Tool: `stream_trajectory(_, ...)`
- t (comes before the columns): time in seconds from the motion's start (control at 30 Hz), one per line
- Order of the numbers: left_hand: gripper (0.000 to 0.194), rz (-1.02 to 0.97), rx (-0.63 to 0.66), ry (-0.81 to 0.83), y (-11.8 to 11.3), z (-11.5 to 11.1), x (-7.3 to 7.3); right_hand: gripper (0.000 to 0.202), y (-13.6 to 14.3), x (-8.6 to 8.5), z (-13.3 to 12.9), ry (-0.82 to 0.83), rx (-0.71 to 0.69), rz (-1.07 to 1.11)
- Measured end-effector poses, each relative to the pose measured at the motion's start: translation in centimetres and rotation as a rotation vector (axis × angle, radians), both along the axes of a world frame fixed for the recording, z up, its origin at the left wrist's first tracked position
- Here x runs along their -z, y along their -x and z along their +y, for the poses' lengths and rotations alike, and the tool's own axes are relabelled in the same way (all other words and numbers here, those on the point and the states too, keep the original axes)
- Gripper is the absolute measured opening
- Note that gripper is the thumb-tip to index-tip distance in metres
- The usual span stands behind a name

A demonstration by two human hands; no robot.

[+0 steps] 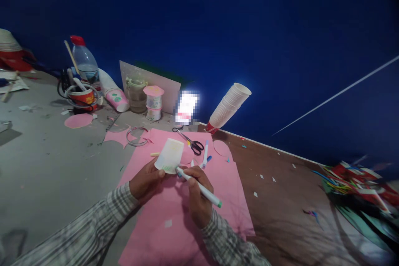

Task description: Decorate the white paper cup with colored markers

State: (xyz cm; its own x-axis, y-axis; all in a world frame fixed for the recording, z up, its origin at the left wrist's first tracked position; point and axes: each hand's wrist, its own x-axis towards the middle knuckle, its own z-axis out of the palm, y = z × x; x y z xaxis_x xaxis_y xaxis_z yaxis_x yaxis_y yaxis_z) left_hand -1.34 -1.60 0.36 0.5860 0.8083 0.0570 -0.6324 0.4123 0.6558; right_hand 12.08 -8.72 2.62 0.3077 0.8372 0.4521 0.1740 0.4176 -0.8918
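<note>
My left hand (146, 181) is closed round the lower left side of a white paper cup (170, 154), which lies tilted above the pink paper (162, 232). Faint green marks show near the cup's rim. In my right hand (201, 195) is a white marker (204, 191) with a green end, held like a pen; its tip meets or almost meets the cup's rim. Just beyond the cup are black-handled scissors (197, 147) and a white marker with a blue cap (205, 153).
A tall stack of paper cups (229, 106) leans by the blue wall. Behind to the left stand a pink-topped cup piece (153, 102), a glass jar (136, 93) and a water bottle (85, 64). A tape ring (137, 136) and paper scraps lie about. A blurred heap (358, 187) sits at right.
</note>
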Motion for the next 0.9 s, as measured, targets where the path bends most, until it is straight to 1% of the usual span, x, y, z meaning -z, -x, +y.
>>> stream_trajectory(0.1,0.04,-0.014,-0.016,0.006,-0.03,-0.03,-0.1,0.018,-0.15,0.16,0.05,0.024,-0.006,0.086)
stream_trajectory(0.17,0.039,-0.012,-0.022,0.006,-0.02,-0.04,-0.14,0.018,-0.17,0.14,0.11,0.037,0.007,0.097)
stream_trajectory(0.37,0.04,0.026,0.004,-0.01,0.04,-0.03,-0.2,0.018,-0.03,-0.05,0.36,0.037,0.059,0.016)
stream_trajectory(0.6,0.042,0.029,0.0,-0.011,0.07,0.01,-0.05,0.016,0.05,-0.02,0.45,0.043,0.114,-0.018)
stream_trajectory(0.9,0.041,0.038,0.012,-0.024,0.13,-0.02,0.06,0.016,-0.1,0.34,0.51,0.044,0.097,-0.025)
